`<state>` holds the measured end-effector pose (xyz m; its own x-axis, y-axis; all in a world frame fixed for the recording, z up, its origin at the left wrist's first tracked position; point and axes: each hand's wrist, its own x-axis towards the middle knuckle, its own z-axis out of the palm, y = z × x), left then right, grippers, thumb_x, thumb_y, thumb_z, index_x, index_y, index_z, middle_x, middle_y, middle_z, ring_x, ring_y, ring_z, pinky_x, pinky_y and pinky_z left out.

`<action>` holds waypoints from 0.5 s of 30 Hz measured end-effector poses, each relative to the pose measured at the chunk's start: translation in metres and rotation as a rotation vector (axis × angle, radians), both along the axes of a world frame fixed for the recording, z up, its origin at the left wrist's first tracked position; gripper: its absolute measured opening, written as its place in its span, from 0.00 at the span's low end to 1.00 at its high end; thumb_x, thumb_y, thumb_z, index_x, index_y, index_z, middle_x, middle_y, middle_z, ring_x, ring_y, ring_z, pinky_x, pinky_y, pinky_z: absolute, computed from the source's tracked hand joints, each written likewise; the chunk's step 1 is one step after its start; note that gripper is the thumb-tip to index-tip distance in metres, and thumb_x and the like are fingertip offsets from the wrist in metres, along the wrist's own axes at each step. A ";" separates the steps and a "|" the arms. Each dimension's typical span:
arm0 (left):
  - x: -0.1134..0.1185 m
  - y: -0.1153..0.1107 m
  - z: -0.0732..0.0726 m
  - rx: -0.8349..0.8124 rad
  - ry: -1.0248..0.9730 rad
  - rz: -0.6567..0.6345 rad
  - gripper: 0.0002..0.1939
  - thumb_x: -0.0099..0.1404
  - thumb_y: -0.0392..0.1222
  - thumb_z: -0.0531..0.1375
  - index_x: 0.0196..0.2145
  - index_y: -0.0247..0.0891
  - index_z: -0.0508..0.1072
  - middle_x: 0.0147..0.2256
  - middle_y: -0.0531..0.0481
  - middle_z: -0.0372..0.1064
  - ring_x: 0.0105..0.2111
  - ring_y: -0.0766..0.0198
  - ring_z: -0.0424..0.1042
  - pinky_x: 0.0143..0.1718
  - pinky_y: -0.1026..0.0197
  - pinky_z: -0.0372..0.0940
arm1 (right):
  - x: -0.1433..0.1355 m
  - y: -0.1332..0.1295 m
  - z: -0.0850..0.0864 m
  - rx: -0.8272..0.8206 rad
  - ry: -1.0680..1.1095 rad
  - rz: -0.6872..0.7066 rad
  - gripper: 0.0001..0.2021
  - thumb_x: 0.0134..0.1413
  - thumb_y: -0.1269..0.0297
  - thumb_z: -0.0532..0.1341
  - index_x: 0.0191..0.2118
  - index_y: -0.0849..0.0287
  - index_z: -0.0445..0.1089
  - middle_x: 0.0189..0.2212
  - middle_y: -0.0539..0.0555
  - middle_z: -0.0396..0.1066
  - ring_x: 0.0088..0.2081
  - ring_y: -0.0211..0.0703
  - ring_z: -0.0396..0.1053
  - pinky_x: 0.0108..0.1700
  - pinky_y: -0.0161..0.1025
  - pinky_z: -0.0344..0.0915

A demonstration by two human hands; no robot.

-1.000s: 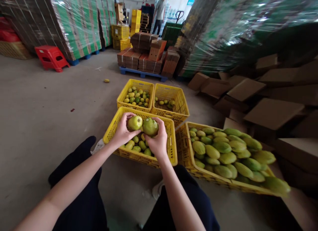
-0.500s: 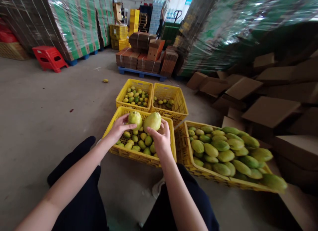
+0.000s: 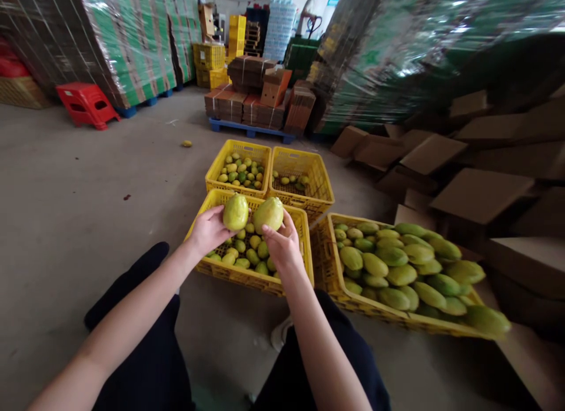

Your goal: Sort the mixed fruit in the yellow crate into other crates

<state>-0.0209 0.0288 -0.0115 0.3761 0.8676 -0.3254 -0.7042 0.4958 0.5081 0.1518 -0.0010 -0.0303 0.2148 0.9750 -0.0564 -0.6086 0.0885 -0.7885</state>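
Note:
My left hand (image 3: 209,229) is closed around a yellow-green papaya (image 3: 235,212), its fingers beneath and behind the fruit. A second papaya (image 3: 269,214) is held in my right hand (image 3: 285,241), thumb on the near side. Both fruits are side by side above the near yellow crate (image 3: 247,281), which has several smaller papayas (image 3: 253,258) spread over its floor. My forearms hide parts of this crate's rim. To the right, a larger yellow crate (image 3: 348,308) is heaped with bigger papayas (image 3: 392,257).
Behind the near crate stand two more yellow crates, the left one (image 3: 214,174) with many small fruits, the right one (image 3: 324,181) with a few. A single fruit (image 3: 187,143) lies on the floor. Cardboard boxes (image 3: 481,194) crowd the right; a red stool (image 3: 88,105) stands left.
The left papaya has been turned in my left hand, which now supports it from below. The right papaya has shifted slightly left. In the background, a person has moved right.

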 end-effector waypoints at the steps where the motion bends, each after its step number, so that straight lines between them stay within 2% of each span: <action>1: 0.001 -0.001 0.002 -0.005 -0.005 -0.018 0.16 0.69 0.43 0.54 0.47 0.30 0.75 0.37 0.37 0.80 0.38 0.52 0.81 0.41 0.53 0.75 | 0.000 0.000 -0.001 0.000 0.003 0.004 0.33 0.26 0.72 0.77 0.45 0.50 0.72 0.35 0.45 0.77 0.40 0.41 0.74 0.46 0.39 0.72; 4: 0.003 -0.004 0.005 -0.043 0.010 -0.004 0.18 0.71 0.49 0.55 0.45 0.31 0.75 0.34 0.40 0.79 0.32 0.55 0.80 0.35 0.56 0.76 | -0.001 0.000 -0.002 -0.019 0.009 0.004 0.34 0.24 0.74 0.77 0.45 0.50 0.72 0.36 0.45 0.77 0.40 0.41 0.75 0.46 0.39 0.73; 7: 0.003 -0.003 0.004 -0.070 0.038 0.051 0.17 0.70 0.50 0.57 0.44 0.33 0.75 0.30 0.44 0.78 0.25 0.60 0.77 0.26 0.61 0.72 | -0.002 -0.001 -0.001 -0.048 0.017 0.012 0.34 0.23 0.76 0.76 0.44 0.50 0.72 0.34 0.44 0.77 0.38 0.41 0.74 0.44 0.38 0.73; 10: 0.000 0.000 0.003 -0.093 0.050 0.055 0.20 0.70 0.52 0.56 0.45 0.31 0.76 0.28 0.44 0.76 0.21 0.62 0.74 0.19 0.64 0.67 | -0.003 -0.003 0.000 -0.079 0.063 0.025 0.29 0.23 0.75 0.76 0.39 0.53 0.72 0.31 0.44 0.77 0.34 0.38 0.74 0.38 0.34 0.72; 12: -0.002 0.001 0.003 -0.104 0.040 0.039 0.23 0.72 0.53 0.53 0.45 0.29 0.77 0.26 0.43 0.75 0.21 0.61 0.75 0.18 0.65 0.67 | -0.003 -0.004 0.002 -0.098 0.119 0.039 0.22 0.28 0.70 0.76 0.36 0.56 0.72 0.29 0.46 0.77 0.31 0.38 0.73 0.35 0.33 0.71; 15: -0.002 0.001 0.005 -0.111 0.034 0.014 0.26 0.73 0.53 0.50 0.46 0.27 0.77 0.26 0.40 0.76 0.20 0.61 0.74 0.17 0.64 0.68 | -0.002 -0.005 0.006 -0.150 0.217 0.110 0.16 0.42 0.56 0.73 0.36 0.57 0.73 0.29 0.49 0.78 0.31 0.43 0.76 0.34 0.39 0.74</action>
<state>-0.0229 0.0301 -0.0064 0.3513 0.8305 -0.4322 -0.6947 0.5407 0.4744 0.1494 -0.0064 -0.0246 0.0755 0.9692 -0.2346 -0.7639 -0.0950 -0.6383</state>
